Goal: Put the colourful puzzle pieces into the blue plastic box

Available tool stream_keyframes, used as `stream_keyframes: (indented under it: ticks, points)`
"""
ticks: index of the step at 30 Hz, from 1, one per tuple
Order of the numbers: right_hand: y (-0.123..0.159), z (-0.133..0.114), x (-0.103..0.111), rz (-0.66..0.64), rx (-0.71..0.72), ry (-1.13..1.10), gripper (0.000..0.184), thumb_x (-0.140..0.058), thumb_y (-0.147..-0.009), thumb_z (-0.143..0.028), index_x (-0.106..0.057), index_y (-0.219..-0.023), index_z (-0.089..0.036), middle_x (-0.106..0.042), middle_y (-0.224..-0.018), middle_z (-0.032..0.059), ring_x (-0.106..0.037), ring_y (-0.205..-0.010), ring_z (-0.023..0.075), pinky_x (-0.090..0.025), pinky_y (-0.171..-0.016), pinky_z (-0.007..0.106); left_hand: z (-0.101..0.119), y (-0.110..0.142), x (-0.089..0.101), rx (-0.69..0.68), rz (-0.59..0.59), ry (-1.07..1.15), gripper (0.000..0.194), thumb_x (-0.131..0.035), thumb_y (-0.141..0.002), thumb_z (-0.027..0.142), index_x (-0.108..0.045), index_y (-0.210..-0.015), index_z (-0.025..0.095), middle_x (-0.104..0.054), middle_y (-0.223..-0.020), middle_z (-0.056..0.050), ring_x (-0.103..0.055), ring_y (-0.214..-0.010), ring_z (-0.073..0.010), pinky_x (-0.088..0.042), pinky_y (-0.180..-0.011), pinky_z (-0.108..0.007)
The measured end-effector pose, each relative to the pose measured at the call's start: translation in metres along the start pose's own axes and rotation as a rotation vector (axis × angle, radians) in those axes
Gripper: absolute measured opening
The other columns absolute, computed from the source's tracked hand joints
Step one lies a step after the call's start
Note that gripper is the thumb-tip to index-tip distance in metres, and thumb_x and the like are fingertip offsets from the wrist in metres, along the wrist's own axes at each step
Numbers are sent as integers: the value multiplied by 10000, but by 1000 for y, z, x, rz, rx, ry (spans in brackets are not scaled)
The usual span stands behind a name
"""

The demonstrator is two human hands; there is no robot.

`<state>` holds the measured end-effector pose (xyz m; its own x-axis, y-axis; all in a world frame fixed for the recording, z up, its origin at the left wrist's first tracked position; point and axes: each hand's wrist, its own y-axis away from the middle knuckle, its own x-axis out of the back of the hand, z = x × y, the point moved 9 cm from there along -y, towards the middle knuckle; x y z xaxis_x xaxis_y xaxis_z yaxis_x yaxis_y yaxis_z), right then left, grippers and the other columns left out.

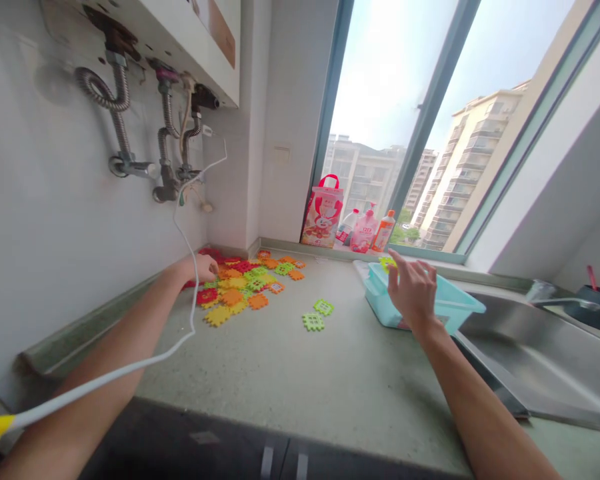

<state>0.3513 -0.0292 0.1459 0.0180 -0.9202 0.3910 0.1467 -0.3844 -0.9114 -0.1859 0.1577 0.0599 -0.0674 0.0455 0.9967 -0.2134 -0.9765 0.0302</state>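
My left hand [206, 266] is at the left edge of a heap of plastic interlocking tiles [233, 295] in red, orange, yellow and green. Its fingers curl down by the red tiles; what they hold, if anything, is hidden. Above a turquoise plastic basket [455, 297], my right hand [414, 288] has a yellow-green interlocking tile [386, 262] at its thumb and index finger. Two light green tiles, one nearer [313, 323] and one farther [324, 307], lie apart from the heap on the countertop [280, 373].
A white cable [184, 339] hangs across my left forearm. Right of the basket is a steel sink [520, 353] with a faucet [575, 304]. On the windowsill stand a pink package [323, 217] and several bottles [364, 231]. Metal pipes [167, 133] run under a wall-mounted white unit.
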Motion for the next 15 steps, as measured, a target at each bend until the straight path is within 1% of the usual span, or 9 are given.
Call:
stream_keyframes:
  ticks: [2,4,5,7,9,11,13,15]
  points:
    - [3,13,-4,-15,-54,53,440,-435,-1038,-258,-608,-1436,-188,-742,-905,103,-638,-905,264,-366,-1045,447,-4,-3,-6,13,-47,22,496,-749,-593,403,-819,-1064,262,-812,-1089,-37,-742,-968,-262,-559,-818,-272]
    - [4,16,-7,-53,-91,83,432,-451,-1031,-257,-617,-1425,-193,-743,-906,108,-645,-910,271,-371,-1031,458,-8,-6,-12,14,-69,41,543,-781,-572,450,-822,-1083,271,-814,-1066,-41,-742,-945,-267,-556,-794,-278]
    - [3,16,-7,-67,-103,95,436,-464,-1027,-264,-609,-1432,-191,-750,-953,121,-647,-943,284,-373,-1031,470,-9,-8,-14,10,-67,42,562,-791,-566,470,-822,-1091,273,-815,-1053,-43,-740,-945,-270,-552,-795,-281]
    - [0,10,-2,-68,-105,106,466,-501,-1018,-293,-576,-1463,-182,-740,-1152,160,-628,-1082,327,-374,-1050,506,-12,-10,-16,3,-40,21,591,-796,-561,492,-820,-1108,269,-813,-1040,-49,-734,-952,-273,-542,-807,-286]
    - [-3,-4,3,-58,-60,70,491,-533,-1009,-315,-556,-1482,-185,-660,-1372,175,-561,-1248,365,-365,-1092,539,-17,-11,-17,19,-16,-14,601,-791,-565,514,-817,-1106,254,-810,-1039,-62,-729,-938,-274,-533,-805,-292]
    - [-4,-26,4,-82,35,-39,476,-541,-1007,-297,-570,-1472,-197,-596,-1475,156,-514,-1332,358,-371,-1130,532,-22,-10,-15,56,-16,-43,567,-777,-589,557,-820,-1052,232,-809,-999,-80,-724,-903,-281,-527,-793,-308]
    - [3,-54,-5,-175,160,-209,441,-531,-1016,-274,-598,-1449,-220,-607,-1471,129,-538,-1325,317,-402,-1143,492,-27,-8,-9,95,-20,-75,536,-755,-629,611,-821,-985,217,-805,-958,-99,-721,-882,-298,-522,-790,-334]
    - [18,-83,-23,-329,257,-385,413,-530,-1032,-298,-621,-1432,-247,-630,-1455,109,-580,-1297,283,-437,-1143,459,-26,-3,5,130,23,-104,561,-730,-672,653,-814,-999,205,-800,-1009,-118,-719,-915,-322,-518,-802,-358]
